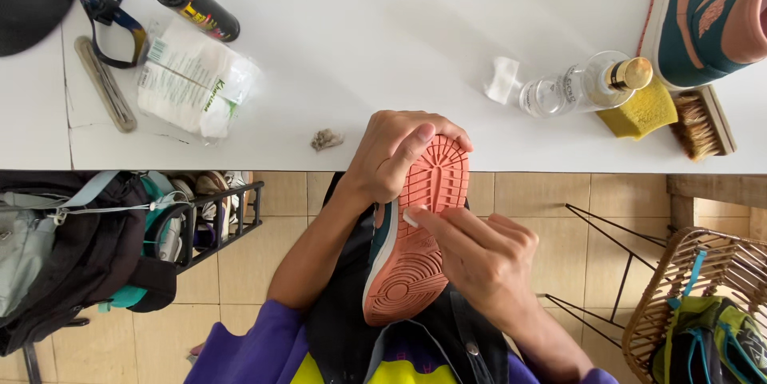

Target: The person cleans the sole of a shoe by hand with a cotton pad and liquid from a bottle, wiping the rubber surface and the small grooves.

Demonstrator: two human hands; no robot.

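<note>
Left grip wraps the toe of a sneaker held sole-up over the lap, just below the white surface edge. Right grip pinches a small white pad against the salmon sole.

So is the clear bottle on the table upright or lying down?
Lying down: the clear bottle rests on its side on the white table, its gold cap pointing toward the yellow sponge.
</note>
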